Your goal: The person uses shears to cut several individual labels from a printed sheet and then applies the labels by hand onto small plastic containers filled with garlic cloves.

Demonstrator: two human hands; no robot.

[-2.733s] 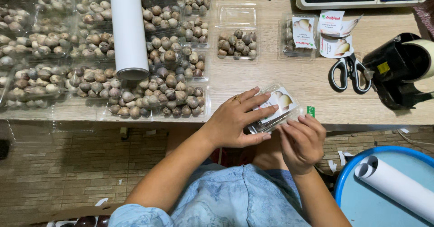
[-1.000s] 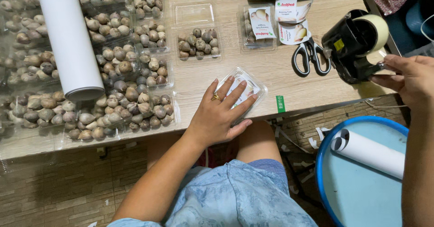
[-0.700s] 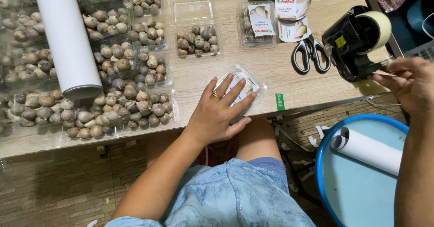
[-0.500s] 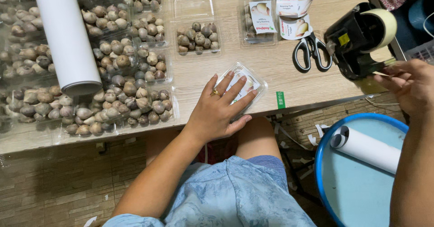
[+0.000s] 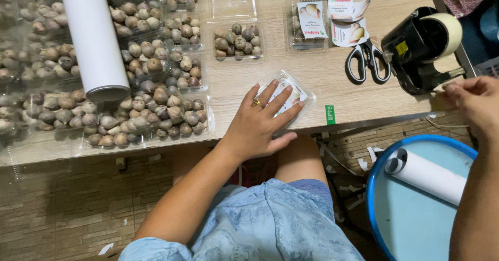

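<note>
Left hand [image 5: 260,123]: lies flat, fingers [image 5: 280,99] spread and released, pressing a small clear clamshell pack [image 5: 293,95] down onto the wooden tabletop [image 5: 312,66] near its front edge; nothing is gripped.
Clamshell pack: sits directly under the left fingers, its far corner showing beyond the fingertips; its long axis runs on a slant, from near left up toward far right, in line with the fingers.
Right hand [image 5: 475,105]: reaches out at the right end of the tabletop, fingers loosely curled just beside the base of a black tape dispenser [image 5: 423,48]; whether they pinch a strip of tape I cannot tell.
Key relation: the pack lies well apart from the right fingers, off to their left; the left hand is on it.
Beyond the left fingers: an open clamshell of brown bulbs [image 5: 238,40], an empty clear tray [image 5: 233,7], printed labels [image 5: 332,16] and black-handled scissors [image 5: 369,61].
Left of the left fingers: rows of filled bulb packs [image 5: 130,105] and a white paper roll [image 5: 93,37] lying across them.
Below the right hand: a second white roll [image 5: 429,175] in a blue tub [image 5: 377,209].
</note>
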